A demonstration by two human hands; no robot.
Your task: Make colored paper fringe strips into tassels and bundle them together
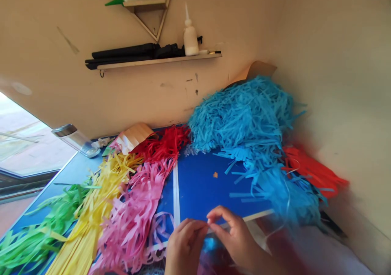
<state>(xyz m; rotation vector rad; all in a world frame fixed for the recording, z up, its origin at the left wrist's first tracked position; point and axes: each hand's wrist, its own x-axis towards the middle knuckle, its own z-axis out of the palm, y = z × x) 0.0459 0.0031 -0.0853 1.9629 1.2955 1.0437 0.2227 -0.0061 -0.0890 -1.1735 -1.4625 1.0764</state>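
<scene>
Over the near edge of the blue table (pixel 198 189), my left hand (pixel 187 242) and my right hand (pixel 233 232) meet at the fingertips. Both are closed in a pinch, and whatever lies between the fingers is too small to make out. Beyond my right hand, a heap of blue fringed paper (pixel 244 116) spreads down to the table's right corner. A thin white string (pixel 288 197) hangs across its lower part. Pink fringed paper (pixel 131 214) lies to the left of my left hand.
Yellow strips (pixel 88 222), green fringe (pixel 58 214) and red fringe (pixel 165 142) cover the left side. Orange-red paper (pixel 314 171) lies by the right wall. A glass jar (pixel 76 140) leans at the far left. A wall shelf (pixel 159 62) holds a white glue bottle (pixel 191 38).
</scene>
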